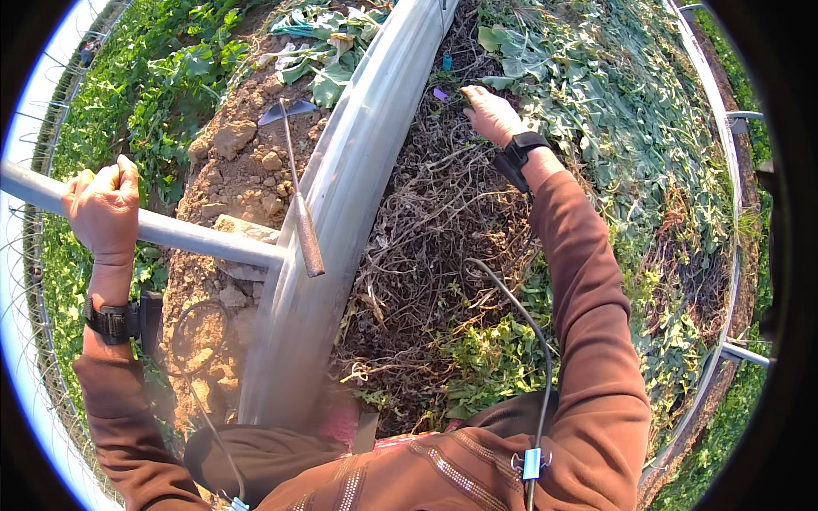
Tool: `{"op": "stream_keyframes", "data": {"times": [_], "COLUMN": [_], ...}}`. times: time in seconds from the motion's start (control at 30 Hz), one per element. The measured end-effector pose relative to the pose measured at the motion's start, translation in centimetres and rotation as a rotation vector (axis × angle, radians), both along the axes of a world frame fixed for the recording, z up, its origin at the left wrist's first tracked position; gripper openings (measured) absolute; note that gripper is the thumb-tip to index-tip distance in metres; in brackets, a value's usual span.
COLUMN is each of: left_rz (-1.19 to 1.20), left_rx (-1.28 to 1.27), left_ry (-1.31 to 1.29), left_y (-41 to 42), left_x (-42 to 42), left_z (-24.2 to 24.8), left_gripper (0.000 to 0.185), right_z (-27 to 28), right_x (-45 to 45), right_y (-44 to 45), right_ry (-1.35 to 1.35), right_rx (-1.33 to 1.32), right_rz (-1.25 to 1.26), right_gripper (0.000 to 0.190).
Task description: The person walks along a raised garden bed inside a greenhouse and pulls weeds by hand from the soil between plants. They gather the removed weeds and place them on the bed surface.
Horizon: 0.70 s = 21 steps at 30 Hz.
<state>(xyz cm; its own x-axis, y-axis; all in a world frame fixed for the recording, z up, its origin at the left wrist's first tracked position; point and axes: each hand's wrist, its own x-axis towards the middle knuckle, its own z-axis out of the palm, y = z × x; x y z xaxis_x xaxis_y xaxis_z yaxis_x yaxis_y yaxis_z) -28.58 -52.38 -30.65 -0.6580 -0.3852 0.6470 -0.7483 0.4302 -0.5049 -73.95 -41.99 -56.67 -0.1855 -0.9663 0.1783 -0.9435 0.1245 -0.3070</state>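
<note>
My left hand (105, 204) is wrapped around a grey metal pipe (204, 236) that slants in from the left and meets a strip of clear plastic film (358, 160). My right hand (495, 115) reaches forward over dry stems and leaves, close to a small purple object (440, 94). Its fingertips are partly hidden, so whether they pinch something is unclear. Across the film's left side lies a small hand hoe (303, 233), its handle on the plastic and its dark blade (285, 112) over the soil.
Dry tangled stems (434, 223) cover the ground right of the film. Wilted green foliage (613, 140) spreads further right, bordered by a pale curved edge (735, 191). Clods of brown soil (233, 137) lie left. A cable (533, 319) clipped to my clothing hangs near my right arm.
</note>
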Motion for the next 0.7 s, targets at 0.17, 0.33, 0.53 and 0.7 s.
{"op": "stream_keyframes", "data": {"times": [0.17, 0.33, 0.53, 0.7], "left_rz": [0.054, 0.027, 0.036, 0.072], "left_rx": [0.003, -0.019, 0.008, 0.062], "left_ry": [-0.025, -0.038, -0.025, -0.021], "left_y": [0.2, 0.2, 0.1, 0.1], "left_x": [-0.2, -0.3, -0.2, 0.1], "left_z": [0.0, 0.0, 0.1, 0.1], "left_gripper": [0.033, 0.033, 0.032, 0.03], "right_z": [-5.6, -6.5, -4.6, -1.4], "right_x": [2.0, 2.1, 1.8, 2.1], "right_y": [-5.2, -5.6, -2.0, 8.2], "right_ry": [-0.152, -0.066, -0.159, -0.147], "right_rx": [0.29, 0.434, 0.345, 0.497], "right_rz": [-0.174, -0.2, -0.12, 0.044], "right_gripper": [0.062, 0.034, 0.025, 0.02]}}
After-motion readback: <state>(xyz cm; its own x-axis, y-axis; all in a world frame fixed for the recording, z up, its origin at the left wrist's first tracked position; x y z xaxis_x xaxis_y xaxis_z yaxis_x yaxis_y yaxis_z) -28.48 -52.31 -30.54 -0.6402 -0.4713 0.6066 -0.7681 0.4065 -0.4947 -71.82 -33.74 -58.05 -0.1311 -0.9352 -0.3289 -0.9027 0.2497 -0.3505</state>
